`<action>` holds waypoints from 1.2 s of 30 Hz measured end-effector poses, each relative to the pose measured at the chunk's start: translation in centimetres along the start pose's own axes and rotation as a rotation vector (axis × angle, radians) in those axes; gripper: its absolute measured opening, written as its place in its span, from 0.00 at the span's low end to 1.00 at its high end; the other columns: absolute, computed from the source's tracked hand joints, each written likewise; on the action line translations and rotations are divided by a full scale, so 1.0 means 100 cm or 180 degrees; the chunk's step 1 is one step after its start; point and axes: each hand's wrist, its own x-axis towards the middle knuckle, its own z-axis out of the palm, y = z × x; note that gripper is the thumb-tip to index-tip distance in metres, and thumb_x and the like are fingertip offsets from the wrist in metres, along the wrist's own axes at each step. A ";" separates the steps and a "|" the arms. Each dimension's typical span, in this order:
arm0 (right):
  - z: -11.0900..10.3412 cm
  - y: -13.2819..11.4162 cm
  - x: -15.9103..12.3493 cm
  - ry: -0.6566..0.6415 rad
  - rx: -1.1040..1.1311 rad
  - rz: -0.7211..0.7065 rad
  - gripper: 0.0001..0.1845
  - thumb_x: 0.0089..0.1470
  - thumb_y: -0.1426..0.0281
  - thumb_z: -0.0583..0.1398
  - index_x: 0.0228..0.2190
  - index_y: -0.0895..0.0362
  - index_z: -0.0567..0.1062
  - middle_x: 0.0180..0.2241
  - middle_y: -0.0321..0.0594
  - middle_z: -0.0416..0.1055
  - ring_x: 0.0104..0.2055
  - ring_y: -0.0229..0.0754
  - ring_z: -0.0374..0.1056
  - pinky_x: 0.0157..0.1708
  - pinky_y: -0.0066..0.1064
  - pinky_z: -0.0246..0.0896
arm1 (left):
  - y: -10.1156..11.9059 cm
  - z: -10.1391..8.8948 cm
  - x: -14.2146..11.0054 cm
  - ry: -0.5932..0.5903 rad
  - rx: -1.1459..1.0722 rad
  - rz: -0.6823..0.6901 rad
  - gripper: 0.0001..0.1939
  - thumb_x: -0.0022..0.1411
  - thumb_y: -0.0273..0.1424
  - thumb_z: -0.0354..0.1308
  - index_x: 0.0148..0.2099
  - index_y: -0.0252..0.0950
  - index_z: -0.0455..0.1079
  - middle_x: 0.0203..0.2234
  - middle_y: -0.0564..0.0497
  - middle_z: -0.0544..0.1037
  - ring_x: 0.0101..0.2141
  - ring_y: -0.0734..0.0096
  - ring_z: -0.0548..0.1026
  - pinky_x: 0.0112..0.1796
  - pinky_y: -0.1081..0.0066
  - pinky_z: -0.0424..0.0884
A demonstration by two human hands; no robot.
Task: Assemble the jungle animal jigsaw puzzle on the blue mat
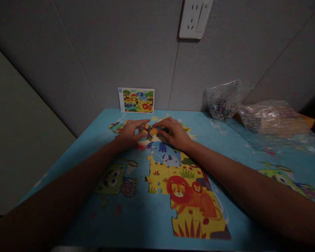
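Observation:
Near the far side of the table, my left hand (pixel 130 134) has its thumb and forefinger at opposite edges of a dark, multicoloured puzzle piece (pixel 147 128). Close beside it, my right hand (pixel 175 133) pinches a puzzle piece with an orange spotted patch (pixel 153 132). The two pieces almost meet; whether they are joined I cannot tell. Below my hands lies a partly joined jigsaw puzzle (pixel 162 175) with blue elephants and orange lions on yellow ground. Several loose pieces (pixel 116 127) lie beyond my left hand, and others (pixel 186 128) are partly hidden behind my right.
A printed picture card (pixel 136 100) leans against the grey wall at the back. To the right are a clear plastic bag (pixel 223 105) with dark contents and crumpled plastic wrapping (pixel 275 119). The blue tablecloth (pixel 78 157) bears cartoon prints. A socket panel (pixel 195 19) is on the wall.

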 end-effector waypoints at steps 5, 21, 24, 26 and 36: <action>0.005 0.003 -0.002 -0.0142 -0.0473 0.0359 0.27 0.56 0.66 0.59 0.57 0.56 0.73 0.53 0.50 0.75 0.57 0.57 0.62 0.56 0.50 0.51 | -0.008 -0.010 0.004 0.1088 -0.0215 -0.0854 0.24 0.62 0.37 0.55 0.57 0.34 0.74 0.35 0.47 0.78 0.36 0.60 0.75 0.42 0.62 0.71; -0.002 0.010 -0.001 0.0206 -0.1289 0.1854 0.32 0.54 0.54 0.60 0.56 0.57 0.75 0.52 0.56 0.76 0.55 0.67 0.66 0.56 0.64 0.48 | -0.002 -0.002 -0.005 -0.0445 0.0894 -0.0256 0.22 0.65 0.45 0.53 0.58 0.48 0.75 0.59 0.48 0.75 0.59 0.40 0.60 0.54 0.41 0.55; -0.004 0.015 0.000 0.0337 -0.1276 0.1846 0.30 0.54 0.56 0.60 0.54 0.58 0.77 0.48 0.55 0.78 0.54 0.65 0.67 0.57 0.63 0.49 | -0.004 -0.003 -0.004 -0.0284 0.0900 -0.0322 0.21 0.64 0.44 0.54 0.55 0.45 0.77 0.56 0.47 0.77 0.57 0.41 0.61 0.53 0.42 0.55; -0.004 0.018 0.001 0.0522 -0.1131 0.1875 0.29 0.52 0.58 0.62 0.53 0.58 0.77 0.47 0.54 0.78 0.54 0.64 0.68 0.57 0.61 0.51 | -0.004 -0.003 -0.004 -0.0243 0.0929 -0.0298 0.21 0.64 0.43 0.55 0.55 0.44 0.77 0.56 0.47 0.77 0.57 0.41 0.61 0.53 0.42 0.55; 0.002 0.019 0.011 0.1464 0.2104 0.1568 0.22 0.39 0.58 0.69 0.35 0.58 0.78 0.28 0.37 0.76 0.28 0.40 0.69 0.30 0.34 0.67 | 0.023 0.004 -0.007 0.0082 -0.0058 0.0097 0.30 0.62 0.40 0.57 0.64 0.35 0.64 0.49 0.45 0.80 0.56 0.52 0.67 0.59 0.52 0.59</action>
